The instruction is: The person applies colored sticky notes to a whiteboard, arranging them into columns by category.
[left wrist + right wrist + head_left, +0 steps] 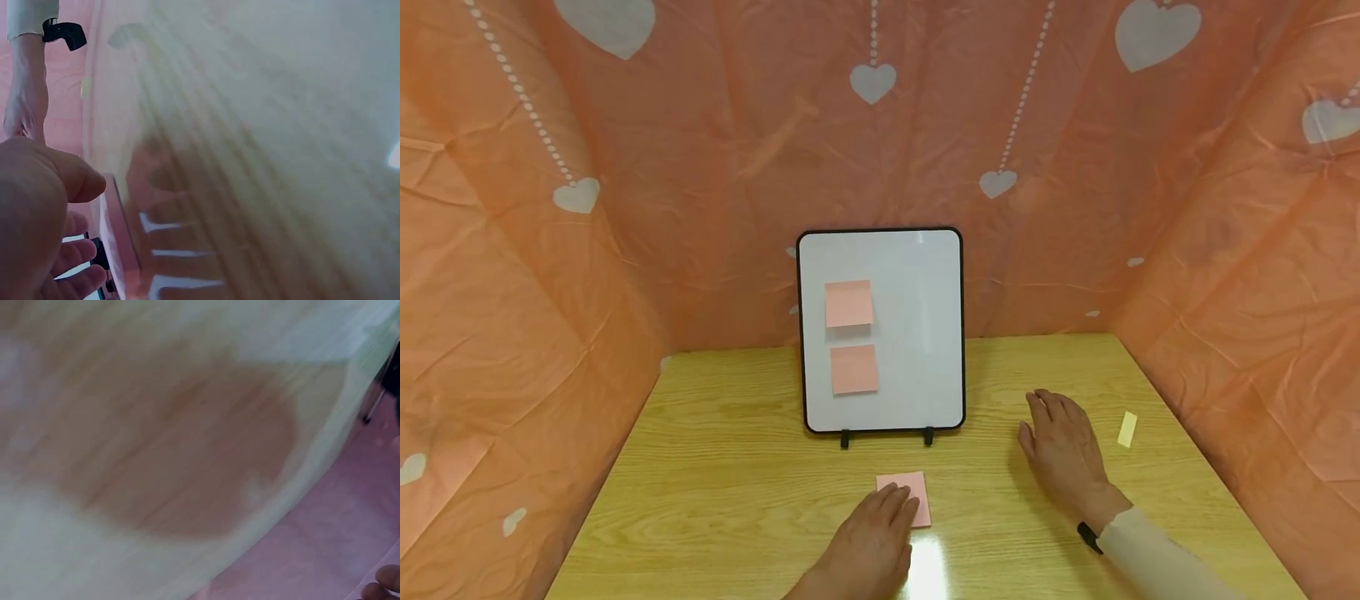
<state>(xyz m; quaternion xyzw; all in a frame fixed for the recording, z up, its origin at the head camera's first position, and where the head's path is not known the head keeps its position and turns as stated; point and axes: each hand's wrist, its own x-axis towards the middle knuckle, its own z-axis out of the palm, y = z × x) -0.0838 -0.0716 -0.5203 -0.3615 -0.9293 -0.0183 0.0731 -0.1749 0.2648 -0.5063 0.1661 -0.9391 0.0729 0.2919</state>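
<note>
A pad of pink sticky notes lies on the table in front of the whiteboard. Over its left part rests my left hand, fingers extended and slightly relaxed. From the left wrist view, the pad's edge shows just beyond the thumb and fingers. My right hand is at the right side of the table with nothing in it, fingers loosely extended. In the right wrist view only a few fingertips appear at the lower right corner. Two pink sticky notes, an upper one and a lower one, are stuck on the whiteboard.
Small black feet hold the whiteboard upright near the back of the wood-grain table. To the right of my right hand lies a small yellow strip. Orange cloth with white hearts hangs around the back and sides.
</note>
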